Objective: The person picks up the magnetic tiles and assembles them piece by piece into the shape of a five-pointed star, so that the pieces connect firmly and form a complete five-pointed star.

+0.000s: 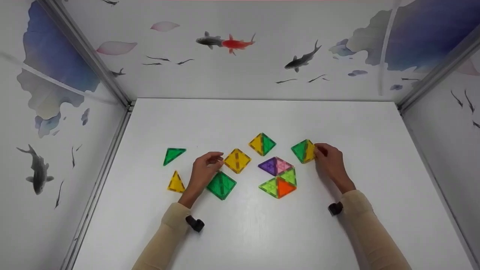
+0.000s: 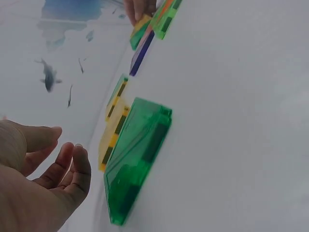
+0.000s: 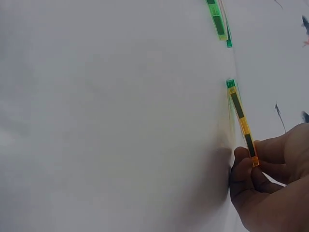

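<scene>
My right hand (image 1: 332,160) pinches the yellow corner of a green-and-yellow diamond of magnetic tiles (image 1: 301,151) between thumb and fingers; the right wrist view shows the yellow edge (image 3: 244,126) in that grip. With fingers loosely bent and nothing in them, my left hand (image 1: 204,170) hovers beside a yellow diamond of two magnetic tiles (image 1: 237,161). A gap separates its fingertips from the tiles in the left wrist view. Just below lies a green diamond (image 1: 222,185), partly covered by that hand in the head view.
Between the hands lie another yellow-green diamond (image 1: 262,144) and a partial hexagon of purple, pink, light green and orange triangles (image 1: 287,186). At left are a loose green triangle (image 1: 173,155) and a yellow triangle (image 1: 176,183). Printed panels wall the white table (image 1: 247,236).
</scene>
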The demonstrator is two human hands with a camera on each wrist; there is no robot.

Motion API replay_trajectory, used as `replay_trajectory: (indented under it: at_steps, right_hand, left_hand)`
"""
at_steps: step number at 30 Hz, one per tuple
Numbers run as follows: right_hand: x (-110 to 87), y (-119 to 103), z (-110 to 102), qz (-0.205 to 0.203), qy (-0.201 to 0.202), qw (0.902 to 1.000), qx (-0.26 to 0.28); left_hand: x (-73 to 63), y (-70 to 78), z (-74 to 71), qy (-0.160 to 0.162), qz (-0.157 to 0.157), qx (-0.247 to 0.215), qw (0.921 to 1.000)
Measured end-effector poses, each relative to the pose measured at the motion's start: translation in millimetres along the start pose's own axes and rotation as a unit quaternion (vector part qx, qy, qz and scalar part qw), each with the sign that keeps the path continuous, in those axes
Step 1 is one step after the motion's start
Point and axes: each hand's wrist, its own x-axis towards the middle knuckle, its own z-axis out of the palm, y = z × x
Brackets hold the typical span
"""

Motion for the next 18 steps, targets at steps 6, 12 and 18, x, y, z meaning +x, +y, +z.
replay_trajectory:
  at_steps: [6,12,18]
  right_hand:
    - [2.1,0,1,-0.013,0.014,0.9995,-0.024]
    - [4.8,4,3,-0.009,0.017,0.9990,-0.039]
    - [5.9,1,2,-0.009,0.026,0.9991,-0.033]
  left_hand:
    - [5.0,-12.4,-33.8,0.051,-0.018,-0.006,0.9985]
    - [11.9,-28.9,-73.0,0.098,-0.005,0.028,0.9947]
    - [20.3,-45.6,-113.2,0.140,0.006,0.098,0.9853]
